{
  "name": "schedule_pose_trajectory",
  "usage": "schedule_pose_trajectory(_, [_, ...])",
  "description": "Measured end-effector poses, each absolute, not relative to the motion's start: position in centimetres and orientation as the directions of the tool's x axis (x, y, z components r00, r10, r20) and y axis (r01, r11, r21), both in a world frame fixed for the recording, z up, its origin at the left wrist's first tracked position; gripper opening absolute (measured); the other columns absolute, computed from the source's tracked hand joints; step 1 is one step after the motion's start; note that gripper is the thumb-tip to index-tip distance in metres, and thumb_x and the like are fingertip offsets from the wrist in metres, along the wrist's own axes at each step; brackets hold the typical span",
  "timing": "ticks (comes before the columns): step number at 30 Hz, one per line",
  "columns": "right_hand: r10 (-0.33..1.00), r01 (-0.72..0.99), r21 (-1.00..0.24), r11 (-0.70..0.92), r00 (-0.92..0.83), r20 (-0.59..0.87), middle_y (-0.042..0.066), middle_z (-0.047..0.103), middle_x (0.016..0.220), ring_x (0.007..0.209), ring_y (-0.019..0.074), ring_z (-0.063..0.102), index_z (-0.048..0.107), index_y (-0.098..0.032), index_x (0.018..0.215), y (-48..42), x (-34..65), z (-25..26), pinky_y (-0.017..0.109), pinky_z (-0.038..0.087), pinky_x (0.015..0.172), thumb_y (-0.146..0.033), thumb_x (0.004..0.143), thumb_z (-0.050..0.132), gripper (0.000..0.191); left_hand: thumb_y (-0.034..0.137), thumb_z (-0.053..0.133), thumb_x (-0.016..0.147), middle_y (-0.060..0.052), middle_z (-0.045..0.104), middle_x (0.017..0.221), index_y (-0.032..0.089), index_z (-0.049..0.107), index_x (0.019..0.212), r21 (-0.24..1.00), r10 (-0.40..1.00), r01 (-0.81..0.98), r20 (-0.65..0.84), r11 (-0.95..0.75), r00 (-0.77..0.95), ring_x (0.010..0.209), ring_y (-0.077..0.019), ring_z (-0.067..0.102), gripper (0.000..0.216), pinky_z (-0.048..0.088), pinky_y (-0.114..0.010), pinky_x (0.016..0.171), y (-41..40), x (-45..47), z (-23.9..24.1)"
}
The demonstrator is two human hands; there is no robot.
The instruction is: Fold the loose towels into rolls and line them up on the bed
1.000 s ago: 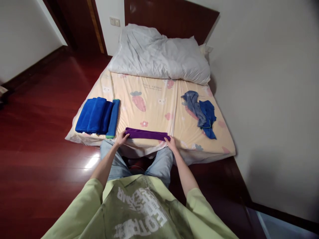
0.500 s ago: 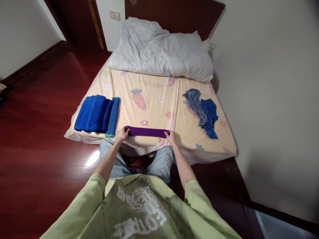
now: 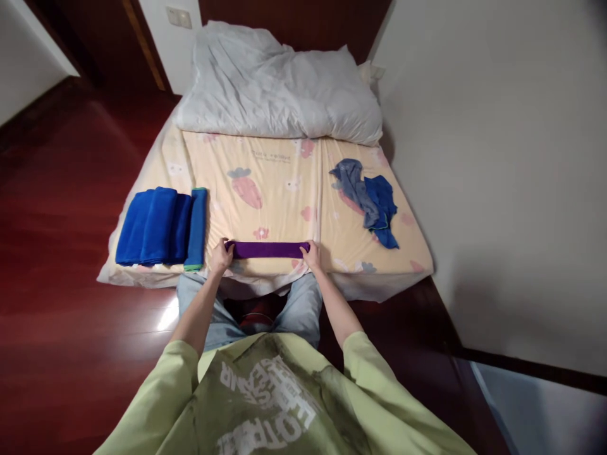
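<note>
A purple towel (image 3: 266, 249) lies rolled into a narrow strip across the near edge of the mattress (image 3: 284, 189). My left hand (image 3: 220, 255) grips its left end with curled fingers. My right hand (image 3: 312, 254) holds its right end the same way. Just left of my left hand sit folded blue towels (image 3: 154, 224) and a rolled blue towel with green ends (image 3: 196, 227).
A crumpled grey and blue cloth pile (image 3: 367, 199) lies on the right of the mattress. A white duvet (image 3: 279, 95) is bunched at the far end. Dark red wooden floor (image 3: 61, 303) surrounds the mattress; a white wall (image 3: 497, 158) is close on the right.
The purple strip has become narrower and sits a little farther from me, my hands still at its ends. The camera has shifted, so everything sits further left in view.
</note>
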State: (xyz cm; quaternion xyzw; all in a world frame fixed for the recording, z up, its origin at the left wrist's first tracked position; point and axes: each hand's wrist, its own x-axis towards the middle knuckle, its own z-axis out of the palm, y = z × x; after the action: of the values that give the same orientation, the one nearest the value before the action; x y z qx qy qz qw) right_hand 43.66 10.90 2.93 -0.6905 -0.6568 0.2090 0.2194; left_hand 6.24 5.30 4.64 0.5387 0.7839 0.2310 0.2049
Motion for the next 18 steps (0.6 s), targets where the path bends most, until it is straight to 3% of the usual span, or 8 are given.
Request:
schedule_pose_trajectory(3, [0.988, 0.883, -0.45, 0.137, -0.091, 0.122, 0.017, 0.062, 0.143, 0.133, 0.0297, 0.057, 0.065, -0.018, 0.137, 9.7, 43.1, 3.9, 0.046, 0.044, 0.115, -0.015, 0.097, 0.056, 0.041, 0.034, 0.048, 0.101, -0.021, 0.066, 0.132, 0.016, 0.063, 0.129, 0.465, 0.955, 0.854, 0.052, 0.235, -0.291, 0.126, -0.0373, 0.061, 0.037, 0.049, -0.049, 0.106, 5.0, 6.3, 5.2])
schedule_pose_trajectory(6, [0.943, 0.88, -0.339, 0.332, -0.318, 0.096, 0.015, 0.061, 0.145, 0.138, 0.0302, 0.051, 0.069, -0.02, 0.135, 8.3, 43.1, 4.4, 0.047, 0.036, 0.121, -0.009, 0.096, 0.053, 0.044, 0.022, 0.042, 0.1, -0.019, 0.059, 0.146, 0.018, 0.068, 0.127, 0.349, 0.995, 0.936, 0.104, -0.036, -0.001, 0.139, -0.0359, 0.052, 0.037, 0.04, -0.052, 0.116, 4.6, 6.0, 5.5])
schedule_pose_trajectory(9, [0.914, 0.852, -0.337, 0.401, -0.398, 0.083, 0.014, 0.064, 0.143, 0.136, 0.0293, 0.054, 0.066, -0.017, 0.141, 7.4, 43.7, 4.1, 0.045, 0.037, 0.119, -0.01, 0.095, 0.051, 0.049, 0.018, 0.04, 0.098, -0.018, 0.06, 0.148, 0.015, 0.063, 0.14, 0.334, 0.966, 0.908, 0.043, -0.255, 0.256, 0.141, -0.0312, 0.052, 0.048, 0.037, -0.047, 0.12, 4.1, 5.5, 5.5])
schedule_pose_trajectory(13, [0.915, 0.856, -0.325, 0.402, -0.39, 0.106, 0.016, 0.06, 0.15, 0.137, 0.0328, 0.053, 0.061, -0.014, 0.147, 7.2, 44.0, 3.2, 0.048, 0.038, 0.117, -0.015, 0.094, 0.053, 0.054, 0.029, 0.053, 0.096, -0.021, 0.052, 0.157, 0.01, 0.051, 0.153, 0.276, 0.954, 0.915, 0.024, -0.295, 0.3, 0.148, -0.0339, 0.045, 0.06, 0.032, -0.047, 0.124, 3.6, 5.4, 5.6])
schedule_pose_trajectory(18, [0.921, 0.893, -0.225, 0.39, -0.383, 0.074, 0.019, 0.065, 0.142, 0.127, 0.0359, 0.058, 0.065, -0.014, 0.142, 8.8, 42.9, 3.5, 0.05, 0.04, 0.11, -0.009, 0.092, 0.053, 0.052, 0.011, 0.047, 0.092, -0.026, 0.053, 0.154, 0.006, 0.051, 0.151, 0.182, 0.943, 0.935, -0.082, -0.305, 0.324, 0.143, -0.0355, 0.05, 0.06, 0.037, -0.049, 0.118, 4.2, 6.3, 7.1])
